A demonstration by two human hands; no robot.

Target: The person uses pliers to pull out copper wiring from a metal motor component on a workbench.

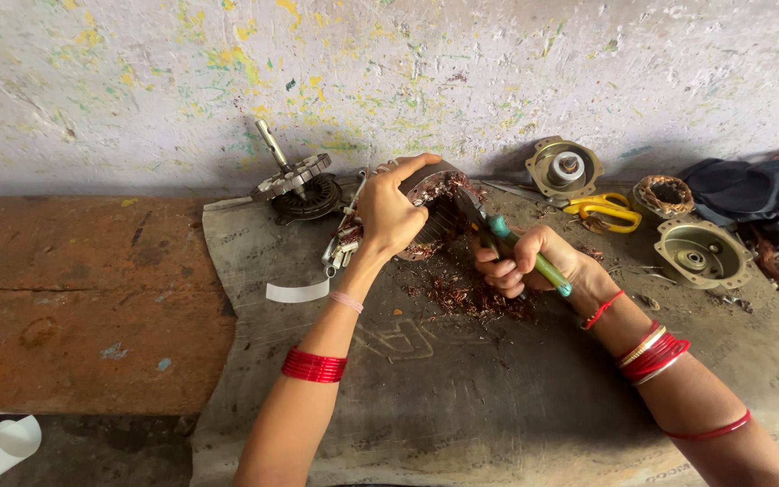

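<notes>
The stator (433,209) under the left hand (388,216) is dull grey metal with reddish copper wire inside. The tool (520,250) in the right hand (525,261) has a smooth green plastic handle. Loose copper scraps (466,296) look thin and rough. The mat (462,388) is coarse grey cloth, matt and worn. The surface (74,298) is rusty-brown and rough. The scissors (604,213) have glossy yellow plastic handles. The two end covers (701,252) are matt cast metal. The bangles (314,365) are shiny red.
</notes>
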